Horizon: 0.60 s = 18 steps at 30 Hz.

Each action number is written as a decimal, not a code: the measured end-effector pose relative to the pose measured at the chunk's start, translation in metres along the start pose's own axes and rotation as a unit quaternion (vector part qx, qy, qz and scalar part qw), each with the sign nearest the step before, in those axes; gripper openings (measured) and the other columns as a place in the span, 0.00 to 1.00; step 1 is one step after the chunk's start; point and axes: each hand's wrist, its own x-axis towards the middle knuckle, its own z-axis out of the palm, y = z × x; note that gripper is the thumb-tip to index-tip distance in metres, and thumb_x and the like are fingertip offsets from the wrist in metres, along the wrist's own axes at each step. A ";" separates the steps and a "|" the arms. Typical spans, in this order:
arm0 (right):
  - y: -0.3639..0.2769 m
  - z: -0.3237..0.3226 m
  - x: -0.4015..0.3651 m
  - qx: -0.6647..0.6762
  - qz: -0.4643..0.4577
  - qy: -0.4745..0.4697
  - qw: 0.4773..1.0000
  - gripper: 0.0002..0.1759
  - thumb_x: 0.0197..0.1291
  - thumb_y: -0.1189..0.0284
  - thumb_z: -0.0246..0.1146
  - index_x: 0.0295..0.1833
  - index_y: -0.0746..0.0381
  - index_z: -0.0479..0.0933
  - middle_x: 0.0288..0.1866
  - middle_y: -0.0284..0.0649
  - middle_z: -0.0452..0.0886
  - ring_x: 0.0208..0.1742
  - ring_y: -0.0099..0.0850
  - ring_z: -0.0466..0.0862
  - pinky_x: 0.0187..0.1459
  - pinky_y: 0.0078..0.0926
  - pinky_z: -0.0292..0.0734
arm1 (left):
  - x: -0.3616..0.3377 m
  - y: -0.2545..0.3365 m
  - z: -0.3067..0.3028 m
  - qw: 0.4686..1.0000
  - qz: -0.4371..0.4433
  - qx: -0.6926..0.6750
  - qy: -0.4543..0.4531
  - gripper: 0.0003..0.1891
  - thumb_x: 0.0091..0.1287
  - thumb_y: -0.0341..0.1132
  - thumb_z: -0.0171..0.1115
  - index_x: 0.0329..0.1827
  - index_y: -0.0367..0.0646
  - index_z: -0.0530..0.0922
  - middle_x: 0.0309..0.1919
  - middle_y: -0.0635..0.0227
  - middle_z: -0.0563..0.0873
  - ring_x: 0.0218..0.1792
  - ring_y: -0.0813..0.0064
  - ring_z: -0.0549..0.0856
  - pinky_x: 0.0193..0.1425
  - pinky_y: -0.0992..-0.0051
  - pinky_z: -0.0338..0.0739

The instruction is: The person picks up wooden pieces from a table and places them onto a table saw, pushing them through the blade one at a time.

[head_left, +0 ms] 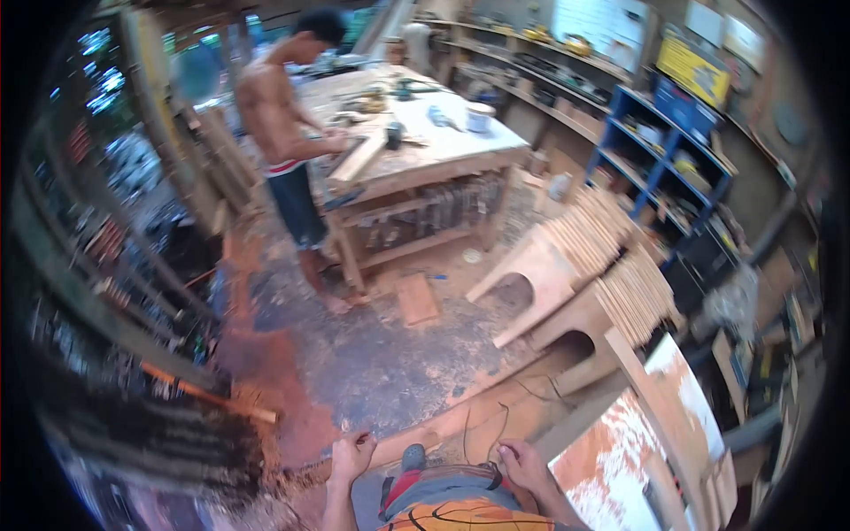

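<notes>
My left hand (353, 456) is low in the view with its fingers curled in, and nothing shows in it. My right hand (524, 465) hangs at my other side, fingers also curled, with no object visible in it. A thin dark cord (467, 425) lies on the floor just ahead of my body, close to the right hand. To the right of that hand stands a white-topped surface (602, 460) smeared with reddish sawdust. A long wooden board (651, 403) leans across it.
A person (274, 124) stands at a workbench (443, 164) holding a wood piece (361, 157). Stacked wooden panels with arched cutouts (531, 270) line the right side, before a blue shelf (660, 159). A flat board (418, 298) lies on the dusty floor (372, 372).
</notes>
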 end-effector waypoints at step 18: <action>-0.003 0.022 -0.172 0.032 0.345 0.255 0.902 0.15 0.69 0.62 0.62 0.51 0.60 0.85 0.42 0.48 0.88 0.40 0.48 0.87 0.44 0.43 0.82 | 0.000 0.323 -0.008 0.731 0.531 -0.375 -0.207 0.10 0.56 0.21 0.69 0.42 0.35 0.85 0.32 0.59 0.87 0.31 0.64 0.86 0.37 0.64 0.80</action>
